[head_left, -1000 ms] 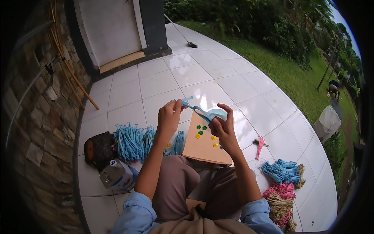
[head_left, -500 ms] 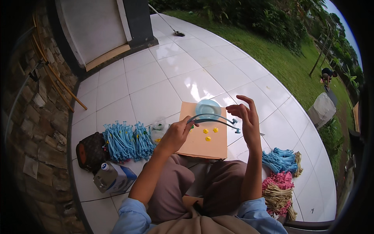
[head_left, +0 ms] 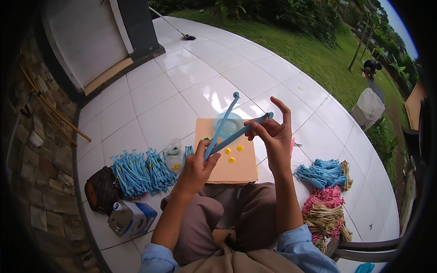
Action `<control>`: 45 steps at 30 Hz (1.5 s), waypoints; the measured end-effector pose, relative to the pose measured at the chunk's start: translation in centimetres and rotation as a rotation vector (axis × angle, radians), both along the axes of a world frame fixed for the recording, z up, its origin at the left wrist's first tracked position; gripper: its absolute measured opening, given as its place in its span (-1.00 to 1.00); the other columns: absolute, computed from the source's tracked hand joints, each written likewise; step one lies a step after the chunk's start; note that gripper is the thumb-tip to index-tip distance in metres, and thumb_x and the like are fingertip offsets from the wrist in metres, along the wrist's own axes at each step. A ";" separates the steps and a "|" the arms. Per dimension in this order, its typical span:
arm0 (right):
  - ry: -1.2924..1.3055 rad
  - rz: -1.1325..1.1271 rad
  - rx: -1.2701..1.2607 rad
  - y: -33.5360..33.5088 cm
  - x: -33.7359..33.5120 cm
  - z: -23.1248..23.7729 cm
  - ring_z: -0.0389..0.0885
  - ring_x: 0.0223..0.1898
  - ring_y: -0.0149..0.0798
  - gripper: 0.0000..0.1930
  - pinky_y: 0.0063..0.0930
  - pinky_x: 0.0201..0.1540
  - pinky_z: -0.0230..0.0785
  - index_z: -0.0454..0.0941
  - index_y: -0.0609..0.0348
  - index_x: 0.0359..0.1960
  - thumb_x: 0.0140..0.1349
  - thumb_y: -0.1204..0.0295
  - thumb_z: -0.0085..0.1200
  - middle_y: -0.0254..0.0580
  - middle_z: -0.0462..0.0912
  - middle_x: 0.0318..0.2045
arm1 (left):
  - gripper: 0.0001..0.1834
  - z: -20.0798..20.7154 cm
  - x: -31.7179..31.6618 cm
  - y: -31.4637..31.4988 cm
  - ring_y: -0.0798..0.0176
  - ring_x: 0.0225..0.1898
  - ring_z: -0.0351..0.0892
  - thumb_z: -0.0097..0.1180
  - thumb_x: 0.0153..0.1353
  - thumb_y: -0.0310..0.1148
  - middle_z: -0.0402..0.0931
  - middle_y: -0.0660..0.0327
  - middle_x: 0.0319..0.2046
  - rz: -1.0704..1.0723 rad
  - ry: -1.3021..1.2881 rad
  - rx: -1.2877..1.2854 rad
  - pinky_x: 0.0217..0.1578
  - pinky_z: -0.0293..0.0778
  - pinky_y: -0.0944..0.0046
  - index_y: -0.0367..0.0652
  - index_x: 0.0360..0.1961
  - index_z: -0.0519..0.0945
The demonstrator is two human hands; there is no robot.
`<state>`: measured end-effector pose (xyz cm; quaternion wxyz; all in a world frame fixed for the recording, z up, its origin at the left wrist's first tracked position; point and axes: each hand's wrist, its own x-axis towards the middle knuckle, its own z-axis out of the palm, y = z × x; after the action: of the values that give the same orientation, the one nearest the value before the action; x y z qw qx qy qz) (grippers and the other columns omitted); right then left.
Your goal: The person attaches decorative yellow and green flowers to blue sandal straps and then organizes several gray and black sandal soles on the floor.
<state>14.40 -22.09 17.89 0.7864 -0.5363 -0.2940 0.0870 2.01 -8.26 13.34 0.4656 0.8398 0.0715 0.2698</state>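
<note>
Floor of big, shiny white tiles (head_left: 214,91) spreads out under all these things. On it, in the middle, is a flat tan cardboard board (head_left: 218,175). To the left is a fat heap of thin, light blue strips (head_left: 136,172), with tiny yellow and green bits peeking out. To the right are a tied-up light blue bundle (head_left: 322,173), a bright pink bundle (head_left: 324,197) and a tan bundle (head_left: 324,212), all close together. A grey plastic jug with a blue and white label (head_left: 132,219) sits near the left heap.

At the far edge of the board is a round, pale blue dish (head_left: 219,125). The bare left hand (head_left: 200,164) is closed around a long, smooth blue strip (head_left: 232,137), which looks folded there, so two arms poke out. The bare right hand (head_left: 273,136) pinches one arm near its knobby end, with one finger up. The other end sticks out free. So the strip is in the air between the hands, over the board.

Smallest are three yellow plastic flowers (head_left: 240,148), loose on the board under the strip. I would guess the work is partway: the left heap looks done, but I see no flower on the held strip, and the right bundles look plain, so plenty seems left.
</note>
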 end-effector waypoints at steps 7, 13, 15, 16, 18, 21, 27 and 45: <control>-0.027 -0.088 0.000 -0.4 0.4 -0.5 0.60 -0.47 -0.27 -0.33 -0.47 -0.30 0.45 -0.09 0.21 0.15 0.08 0.59 0.07 0.00 0.58 -0.54 | -0.79 -0.6 -0.3 1.4 0.48 -0.54 0.30 -0.05 0.24 -0.36 0.47 0.12 -0.49 -0.213 -0.031 -0.534 -0.50 0.26 0.51 -0.15 -0.29 0.17; 0.014 -0.057 -0.020 -0.5 1.4 -1.9 0.58 -0.36 -0.26 -0.31 -0.49 -0.18 0.44 -0.11 0.21 0.17 0.08 0.57 0.08 0.11 0.56 -0.33 | -0.83 -0.9 1.2 1.2 0.50 -0.56 0.32 -0.05 0.24 -0.39 0.43 0.16 -0.40 -0.175 -0.193 -0.750 -0.50 0.36 0.48 -0.17 -0.30 0.21; 0.149 -0.002 0.089 0.0 2.1 -2.8 0.58 -0.32 -0.24 -0.31 -0.45 -0.12 0.43 -0.12 0.22 0.17 0.07 0.59 0.06 0.14 0.52 -0.26 | -0.82 -1.1 1.1 1.4 0.48 -0.55 0.33 -0.04 0.23 -0.40 0.43 0.13 -0.37 -0.162 -0.171 -0.738 -0.51 0.35 0.48 -0.15 -0.35 0.20; 0.287 0.041 0.191 0.2 2.5 -3.6 0.57 -0.27 -0.22 -0.30 -0.41 -0.06 0.43 -0.13 0.24 0.17 0.07 0.60 0.05 0.16 0.47 -0.19 | -0.80 -1.3 1.0 1.4 0.47 -0.54 0.33 -0.03 0.22 -0.41 0.42 0.09 -0.33 -0.158 -0.144 -0.735 -0.52 0.33 0.47 -0.13 -0.39 0.19; 0.411 0.072 0.107 1.1 3.1 -5.9 0.56 -0.22 -0.19 -0.37 -0.37 -0.04 0.43 -0.07 0.24 0.15 0.06 0.64 -0.02 0.13 0.45 -0.16 | -0.80 -1.8 0.8 2.0 0.47 -0.55 0.34 -0.02 0.22 -0.41 0.42 0.08 -0.31 -0.116 -0.138 -0.724 -0.54 0.32 0.49 -0.11 -0.39 0.18; 0.057 0.237 -0.592 1.7 4.4 -13.0 0.56 -0.24 -0.16 -0.43 -0.37 -0.14 0.41 0.06 0.20 0.06 0.01 0.62 0.05 0.05 0.52 -0.27 | -0.85 -2.9 1.4 2.0 0.55 -0.66 0.21 -0.11 0.24 -0.45 0.37 0.16 -0.38 0.015 -0.071 -0.857 -0.69 0.15 0.55 -0.07 -0.38 0.17; -0.476 0.283 -0.978 3.3 4.4 -18.9 0.47 -0.23 0.00 -0.40 -0.24 -0.18 0.32 0.10 0.21 0.02 -0.09 0.62 0.12 0.04 0.50 -0.37 | -0.82 -5.1 1.9 1.7 0.19 -0.48 0.42 -0.13 0.24 -0.34 0.37 0.10 -0.49 0.196 0.108 -0.438 -0.43 0.34 0.27 -0.24 -0.36 0.23; -0.664 0.149 -0.423 3.6 0.1 -7.5 0.47 -0.37 -0.23 -0.25 -0.45 -0.27 0.38 -0.02 0.09 0.16 -0.08 0.71 0.08 -0.14 0.42 -0.42 | -0.66 -1.4 0.6 1.1 0.51 -0.54 0.24 0.14 0.09 -0.24 0.45 0.30 -0.50 0.239 0.157 -0.310 -0.48 0.24 0.49 -0.16 -0.46 0.22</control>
<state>14.50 -18.45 10.38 0.5125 -0.6624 -0.5460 0.0245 2.64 -7.12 11.94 0.5471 0.7620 0.2472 0.2427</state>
